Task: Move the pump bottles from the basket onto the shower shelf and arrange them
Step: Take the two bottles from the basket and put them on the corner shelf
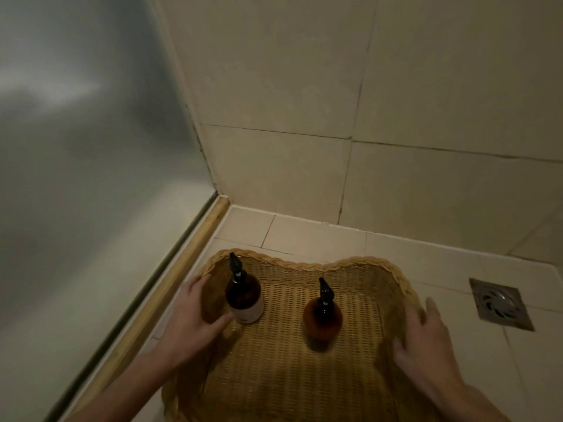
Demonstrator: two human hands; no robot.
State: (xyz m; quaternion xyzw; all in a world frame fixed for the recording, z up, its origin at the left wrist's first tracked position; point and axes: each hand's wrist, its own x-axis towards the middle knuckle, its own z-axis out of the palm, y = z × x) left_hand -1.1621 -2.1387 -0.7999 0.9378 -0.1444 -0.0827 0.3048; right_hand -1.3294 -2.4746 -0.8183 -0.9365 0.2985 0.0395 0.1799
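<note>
Pale tiled floor (pixel 320 239) here, and the woven basket (pixel 304 264) sits flat on it near the corner, its left rim under the left hand (pixel 195 318), its right rim under the right hand (pixel 426 339). Out past the right hand, a square metal drain (pixel 501 303) is set into the tiles, apart from the basket. Left of the left hand, a wooden strip (pixel 193 245) edges the floor.

Bare hands (pixel 195 319) (forearms (pixel 131 379) likewise)
</note>
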